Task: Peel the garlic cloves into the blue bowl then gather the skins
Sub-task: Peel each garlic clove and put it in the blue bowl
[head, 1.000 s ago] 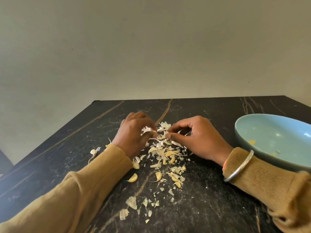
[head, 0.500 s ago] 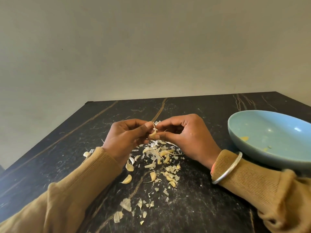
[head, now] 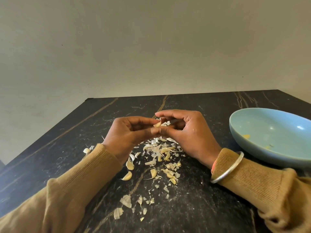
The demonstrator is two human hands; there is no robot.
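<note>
- Two hands meet above the table (head: 210,207): left hand (head: 127,132) and right hand (head: 188,135) are together, fingertips of both pinching one clove (head: 157,124), lifted off the surface.
- Pale skin stands off the clove at twelve o'clock, under the right forefinger, so this looks like mid-peel.
- Bowl (head: 272,125) waits at three o'clock of the hands, showing only a few yellowish bits.
- Skins (head: 156,150) lie scattered at six o'clock, with loose cloves (head: 127,176) mixed in.
- Danger one: a hard tug could pop the small clove from the pinch into that litter.
- Danger two: the right sleeve lies just beside the bowl, and a quick swing to three o'clock could knock it.
- Danger three: dragging sleeves could spread the light skins, making gathering harder.
</note>
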